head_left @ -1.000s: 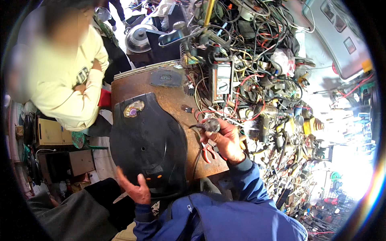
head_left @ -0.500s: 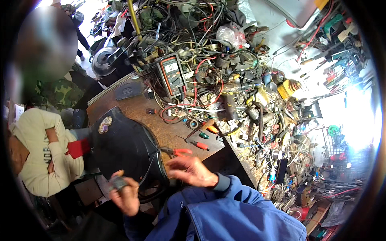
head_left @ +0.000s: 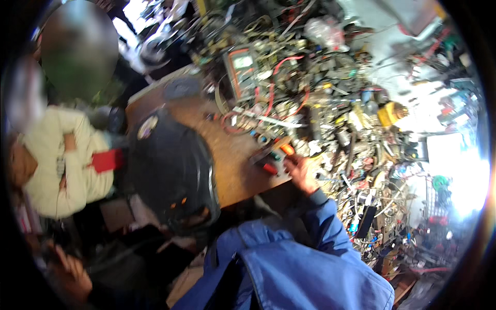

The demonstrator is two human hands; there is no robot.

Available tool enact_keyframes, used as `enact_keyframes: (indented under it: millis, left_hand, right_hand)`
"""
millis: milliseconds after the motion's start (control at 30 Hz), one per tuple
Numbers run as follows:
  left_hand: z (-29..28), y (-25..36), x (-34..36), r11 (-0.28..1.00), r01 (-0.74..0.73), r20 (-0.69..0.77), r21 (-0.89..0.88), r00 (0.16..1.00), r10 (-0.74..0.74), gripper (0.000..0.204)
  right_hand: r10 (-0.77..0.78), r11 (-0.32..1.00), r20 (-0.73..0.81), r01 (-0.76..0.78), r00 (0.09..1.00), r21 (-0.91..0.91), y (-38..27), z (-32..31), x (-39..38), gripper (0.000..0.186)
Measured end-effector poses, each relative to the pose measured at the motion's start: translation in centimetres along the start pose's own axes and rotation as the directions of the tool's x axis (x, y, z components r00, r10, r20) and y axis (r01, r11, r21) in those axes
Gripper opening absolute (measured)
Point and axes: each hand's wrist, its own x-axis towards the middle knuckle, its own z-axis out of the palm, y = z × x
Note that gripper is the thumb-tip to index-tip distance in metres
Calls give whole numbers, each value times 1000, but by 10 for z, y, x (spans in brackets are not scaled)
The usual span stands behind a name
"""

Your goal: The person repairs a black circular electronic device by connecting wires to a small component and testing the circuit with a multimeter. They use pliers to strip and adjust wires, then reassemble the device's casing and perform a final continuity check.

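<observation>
My right hand reaches to the right edge of the brown table, by a small group of hand tools. Beside its fingertips lie an orange handle and a red screwdriver handle; blur hides whether the fingers grip anything. Down at the lower left, my left hand is away from the table, its fingers smeared by motion, and what it holds cannot be made out. A large black curved casing with a round sticker rests on the table's left part, touched by neither hand.
A multimeter with red leads stands at the table's back. Piled cables and loose parts cover the area behind and to the right. A person in a cream sweatshirt is at the left, near a red item.
My right hand has moved from beside the casing right to the tools. My left hand has dropped lower left. Red-handled pliers no longer show by the casing. The view has shifted.
</observation>
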Motion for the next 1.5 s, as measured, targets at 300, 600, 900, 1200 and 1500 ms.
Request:
enact_keyframes:
  millis: [300,600,900,1200,1500]
  left_hand:
    - [44,-18,-5,994,108,160,3,981,-107,53]
    - [65,-64,-18,982,148,110,116,981,-161,46]
    - [77,-114,-37,891,376,84,256,909,-408,41]
    - [132,-106,-51,809,441,134,389,841,-524,49]
    - [207,-171,-26,874,341,382,346,800,-463,57]
  right_hand:
    - [-47,989,148,67,988,-131,21,44,-18,19]
    - [-256,940,-91,225,962,-258,-47,-9,30,19]
    - [-491,605,-313,61,813,-794,-83,-84,196,24]
    - [-311,555,-400,-177,862,-813,-1,-124,291,30]
    - [-244,937,148,194,958,290,-160,-4,14,17]
